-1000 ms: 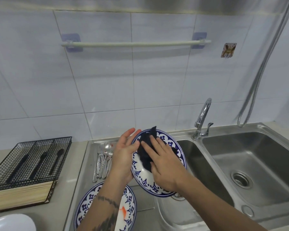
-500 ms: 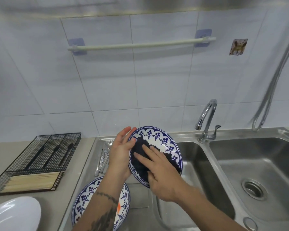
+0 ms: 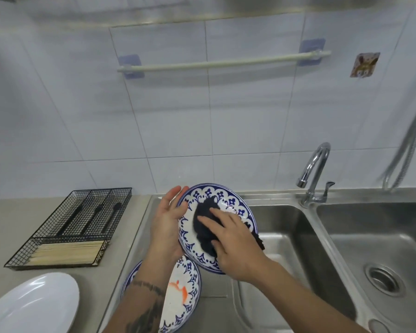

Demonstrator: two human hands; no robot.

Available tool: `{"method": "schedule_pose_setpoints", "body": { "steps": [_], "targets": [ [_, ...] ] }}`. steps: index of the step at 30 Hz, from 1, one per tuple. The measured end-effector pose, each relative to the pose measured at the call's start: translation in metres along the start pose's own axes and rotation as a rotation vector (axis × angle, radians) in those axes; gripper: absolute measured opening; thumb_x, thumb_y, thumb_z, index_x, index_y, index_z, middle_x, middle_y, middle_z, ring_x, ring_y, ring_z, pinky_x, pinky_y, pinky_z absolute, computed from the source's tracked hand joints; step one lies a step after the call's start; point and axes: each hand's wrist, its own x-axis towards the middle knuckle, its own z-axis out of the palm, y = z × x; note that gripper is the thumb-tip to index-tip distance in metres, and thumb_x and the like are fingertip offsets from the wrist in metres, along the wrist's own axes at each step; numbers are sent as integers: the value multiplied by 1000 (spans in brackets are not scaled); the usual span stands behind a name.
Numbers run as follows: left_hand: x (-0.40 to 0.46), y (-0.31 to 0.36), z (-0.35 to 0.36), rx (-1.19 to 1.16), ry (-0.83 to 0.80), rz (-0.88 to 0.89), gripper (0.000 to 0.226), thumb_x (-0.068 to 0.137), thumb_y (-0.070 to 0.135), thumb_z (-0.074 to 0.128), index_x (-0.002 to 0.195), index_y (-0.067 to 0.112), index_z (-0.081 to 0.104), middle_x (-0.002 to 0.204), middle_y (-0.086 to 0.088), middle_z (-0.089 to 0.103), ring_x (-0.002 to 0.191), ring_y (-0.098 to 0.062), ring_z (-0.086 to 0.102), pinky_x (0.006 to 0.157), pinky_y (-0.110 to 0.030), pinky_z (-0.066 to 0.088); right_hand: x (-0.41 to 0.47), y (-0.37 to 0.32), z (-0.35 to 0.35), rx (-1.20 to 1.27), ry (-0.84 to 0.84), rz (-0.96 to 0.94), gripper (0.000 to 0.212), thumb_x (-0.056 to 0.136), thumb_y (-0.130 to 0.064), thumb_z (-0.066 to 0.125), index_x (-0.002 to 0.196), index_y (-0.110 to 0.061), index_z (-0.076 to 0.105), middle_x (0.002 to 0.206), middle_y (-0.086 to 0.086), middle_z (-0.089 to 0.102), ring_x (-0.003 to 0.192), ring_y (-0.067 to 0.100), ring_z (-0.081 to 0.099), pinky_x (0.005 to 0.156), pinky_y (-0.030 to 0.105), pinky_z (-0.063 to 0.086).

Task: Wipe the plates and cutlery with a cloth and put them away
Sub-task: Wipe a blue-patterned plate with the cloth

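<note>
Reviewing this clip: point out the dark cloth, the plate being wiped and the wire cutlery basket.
dark cloth [image 3: 203, 227]: head view, on its bunched middle, left of the fingers.
plate being wiped [image 3: 222, 195]: head view, on the patterned upper rim.
wire cutlery basket [image 3: 65, 233]: head view, on the mesh divider above the chopsticks.

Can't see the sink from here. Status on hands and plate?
Left hand holds patterned plate tilted. Right hand presses dark cloth on it. Nothing in the way.
</note>
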Motion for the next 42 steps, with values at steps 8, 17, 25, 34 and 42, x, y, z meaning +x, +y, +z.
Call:
{"method": "schedule_pose_setpoints", "body": {
  "steps": [8,17,25,34,42],
  "targets": [
    [4,64,-121,-42,144,87,40,92,-13,44,112,16,63,125,-6,68,106,-30,67,94,-50,51,44,-78,48,-128,-110,-59,68,86,-15,58,145,-39,33,151,-8,31,129,20,32,109,40,33],
    [-15,131,-269,-121,300,84,41,91,-8,47,117,20,62,115,-7,70,95,-31,67,83,-48,55,88,-177,125,-206,-44,-60,73,79,-11,59,146,-30,37,149,-2,35,129,26,30,108,43,34],
    [-50,147,-356,-166,454,140,37,94,-7,46,114,21,60,101,2,75,84,-23,71,70,-40,57,92,-246,187,90,-238,-34,62,91,-11,48,148,-30,34,158,-9,16,131,28,39,109,41,38],
    [-75,139,-411,-139,634,132,38,98,-7,42,122,20,58,128,-2,66,121,-29,61,106,-53,45,83,-286,219,65,-311,-38,60,86,-5,53,142,-23,46,153,-3,29,130,25,37,109,38,37],
    [-78,131,-408,-89,734,159,37,100,-6,43,128,16,55,130,-4,65,119,-26,63,96,-43,51,76,-282,212,-9,-280,-36,58,85,-4,55,139,-24,48,148,-3,34,124,22,38,103,38,42]
  ]
}}
